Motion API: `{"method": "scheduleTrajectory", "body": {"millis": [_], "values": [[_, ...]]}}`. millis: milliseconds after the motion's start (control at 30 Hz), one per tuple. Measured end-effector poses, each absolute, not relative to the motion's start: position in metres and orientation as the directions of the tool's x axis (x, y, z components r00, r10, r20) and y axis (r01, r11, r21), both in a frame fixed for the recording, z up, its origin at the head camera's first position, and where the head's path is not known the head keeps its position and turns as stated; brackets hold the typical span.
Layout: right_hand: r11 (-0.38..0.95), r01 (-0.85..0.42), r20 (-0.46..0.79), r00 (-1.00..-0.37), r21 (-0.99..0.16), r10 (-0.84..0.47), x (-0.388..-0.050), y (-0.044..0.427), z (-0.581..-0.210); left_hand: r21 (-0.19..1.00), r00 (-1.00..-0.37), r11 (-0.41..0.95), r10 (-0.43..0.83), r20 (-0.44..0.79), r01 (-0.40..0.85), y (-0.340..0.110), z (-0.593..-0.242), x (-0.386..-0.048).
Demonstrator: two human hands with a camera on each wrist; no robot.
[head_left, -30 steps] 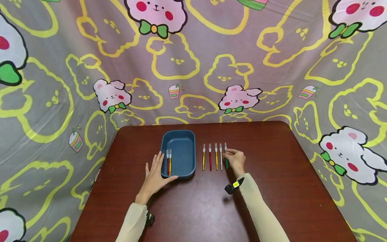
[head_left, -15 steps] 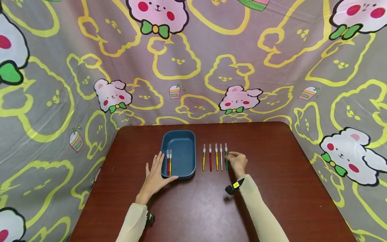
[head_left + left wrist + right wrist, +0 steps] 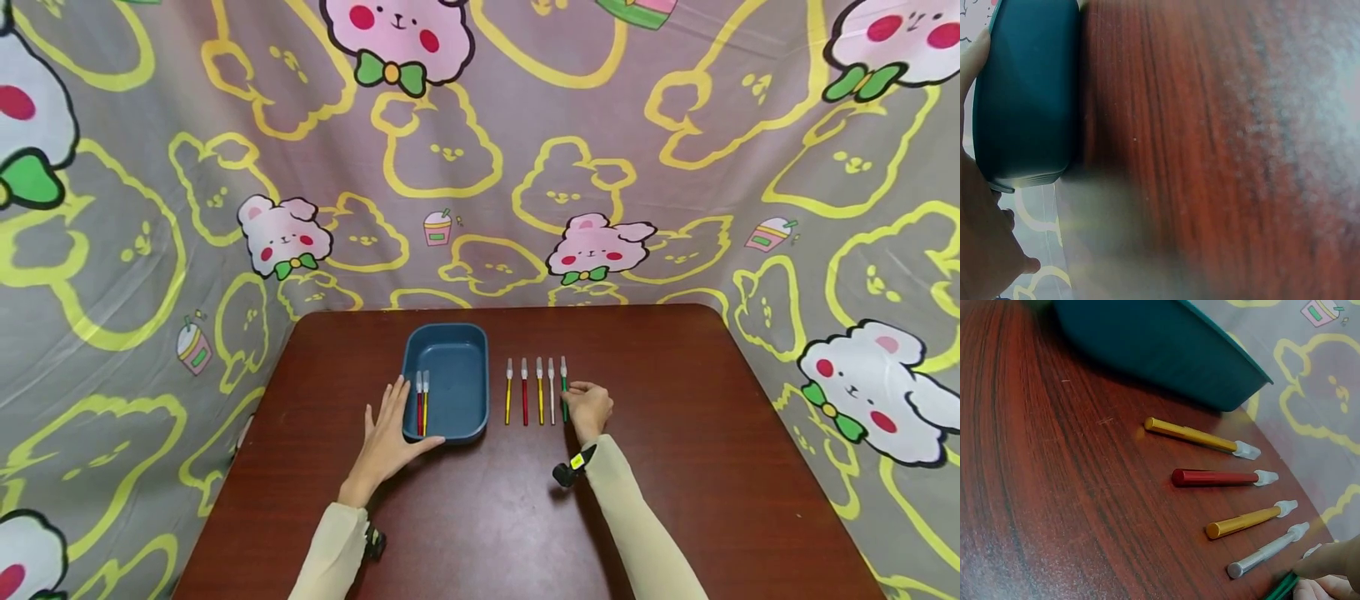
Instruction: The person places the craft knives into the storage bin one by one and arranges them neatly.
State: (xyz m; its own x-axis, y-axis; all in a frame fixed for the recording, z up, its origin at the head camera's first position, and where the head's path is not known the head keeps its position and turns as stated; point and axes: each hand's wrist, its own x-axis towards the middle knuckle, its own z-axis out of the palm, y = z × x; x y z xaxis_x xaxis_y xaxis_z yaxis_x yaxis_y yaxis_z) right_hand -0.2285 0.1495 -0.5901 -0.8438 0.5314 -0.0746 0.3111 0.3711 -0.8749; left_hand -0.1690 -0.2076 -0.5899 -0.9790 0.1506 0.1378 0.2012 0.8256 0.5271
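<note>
Several slim craft knives with clear caps lie side by side right of a blue tray point(image 3: 459, 387). From left to right come a yellow knife point(image 3: 1191, 435), a red knife point(image 3: 1216, 478), a second yellow knife point(image 3: 1244, 522), a silver knife point(image 3: 1266, 551) and a green knife point(image 3: 1282, 585). My right hand point(image 3: 588, 408) pinches the green knife between finger and thumb, by its handle. With fingers spread, my left hand point(image 3: 386, 442) rests against the tray's left side, its thumb at the near rim. Inside the tray, a red knife point(image 3: 419, 408) and a yellow knife point(image 3: 426, 408) lie at the left.
Everything stands on a dark red-brown wooden table point(image 3: 510, 517). A patterned cloth point(image 3: 480, 167) hangs behind the table and along its sides. Each wrist bears a small black camera, the right one point(image 3: 566, 475) just above the table.
My right hand drew back slightly to the right of the green knife, then came in again lower on its handle. The left hand and the tray have stayed put.
</note>
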Motion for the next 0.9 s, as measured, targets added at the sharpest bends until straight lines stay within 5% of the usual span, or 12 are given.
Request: {"method": "scheduleTrajectory", "body": {"millis": [333,600,900], "values": [[0.389,0.322,-0.056,-0.827,-0.863,0.56,-0.2311,0.1469,-0.5922,0.537,-0.978,0.818,0.147,0.147,0.204,-0.2082,-0.59,-0.1689],[0.588,0.26,0.033,-0.897,-0.766,0.44,-0.2327,0.1486,-0.5894,0.544,-0.978,0.814,0.152,0.141,0.204,-0.2082,-0.5915,-0.1691],[0.616,0.284,-0.038,-0.924,-0.735,0.38,-0.2368,0.1542,-0.5839,0.547,-0.977,0.811,0.151,0.148,0.208,-0.2075,-0.5918,-0.1679]]}}
